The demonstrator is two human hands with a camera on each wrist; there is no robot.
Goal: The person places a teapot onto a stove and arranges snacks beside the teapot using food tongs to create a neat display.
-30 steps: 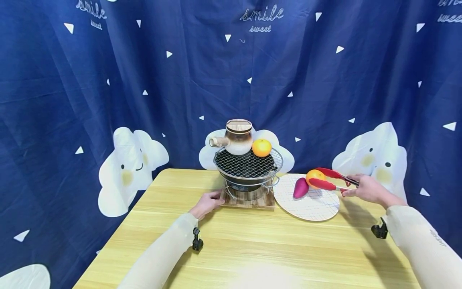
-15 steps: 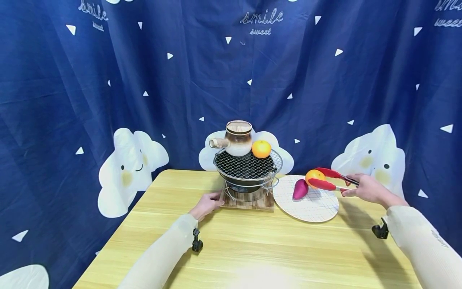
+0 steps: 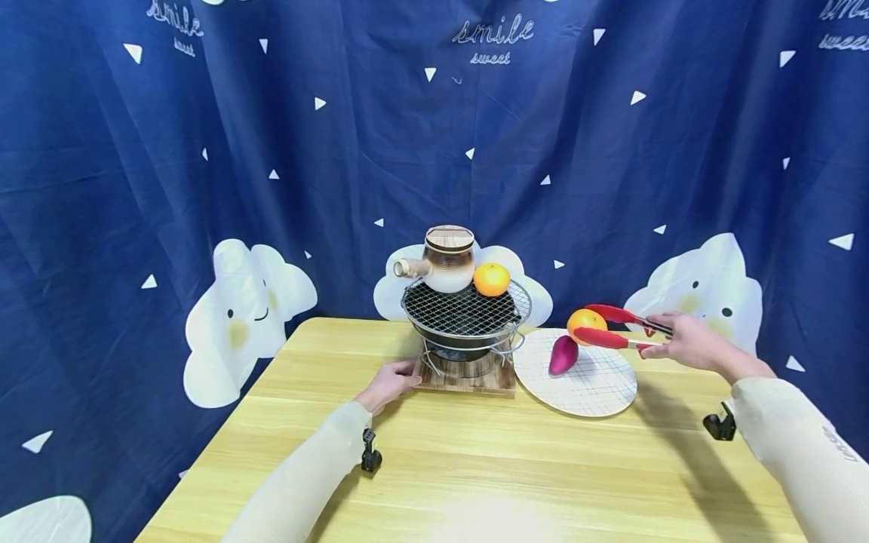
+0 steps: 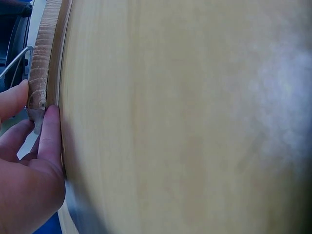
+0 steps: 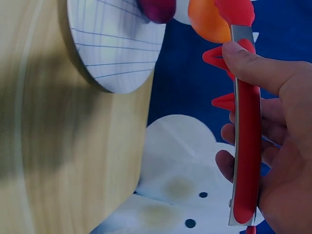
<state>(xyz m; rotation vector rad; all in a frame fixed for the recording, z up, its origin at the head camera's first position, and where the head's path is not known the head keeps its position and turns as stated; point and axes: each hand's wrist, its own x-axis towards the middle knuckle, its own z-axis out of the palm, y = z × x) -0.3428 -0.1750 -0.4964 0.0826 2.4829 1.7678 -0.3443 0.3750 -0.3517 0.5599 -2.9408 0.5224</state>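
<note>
My right hand (image 3: 692,345) grips red-tipped tongs (image 3: 602,338), whose tips close on an orange (image 3: 585,322). In the right wrist view the thumb lies along the tongs' red handle (image 5: 247,146) with the fingers curled behind. The orange is raised over the far side of the white plate (image 3: 597,398), where a purple sweet potato (image 3: 563,355) lies. My left hand (image 3: 389,387) holds the front left corner of the wooden base (image 3: 468,383). In the left wrist view its thumb is on one face of the base (image 4: 40,73) and a finger on the other.
A round grill (image 3: 462,313) with a wire mesh stands on the wooden base. On the mesh sit a lidded pot (image 3: 450,275) with a side handle and another orange (image 3: 492,280). Behind the wooden table (image 3: 543,467) hangs a blue curtain (image 3: 380,136).
The tongs and the orange have risen off the plate and shifted slightly left. The sweet potato has moved a little. The left hand stays put on the base.
</note>
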